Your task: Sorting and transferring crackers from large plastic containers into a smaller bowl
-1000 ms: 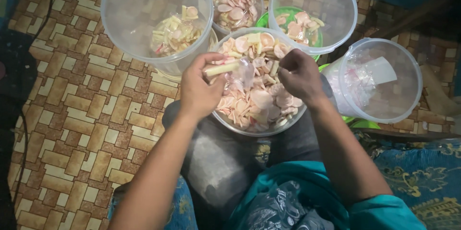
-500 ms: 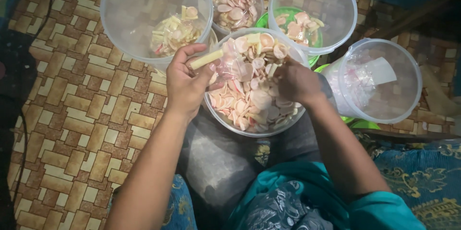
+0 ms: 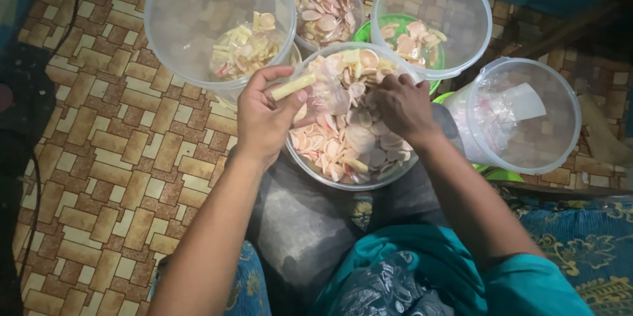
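Note:
A clear bowl (image 3: 310, 172) full of pale pink and white crackers rests on my lap. My left hand (image 3: 264, 118) sits at the bowl's left rim and pinches a long pale yellow cracker stick (image 3: 294, 86) between thumb and fingers. My right hand (image 3: 403, 106) reaches into the pile at the bowl's upper right, fingers curled among the round crackers; whether it grips one is hidden. A big clear tub (image 3: 173, 45) holding yellowish stick pieces stands just beyond my left hand.
A small bowl (image 3: 302, 40) of pink crackers and a second clear tub (image 3: 469, 6) with a few crackers over a green basin stand at the back. A clear tub (image 3: 562, 138) with plastic bags is at the right. Woven-pattern floor mat (image 3: 105, 177) spreads left.
My left hand has shifted left with the yellow stick, from over the bowl's middle to its left rim near the big tub. My right hand stays in the crackers.

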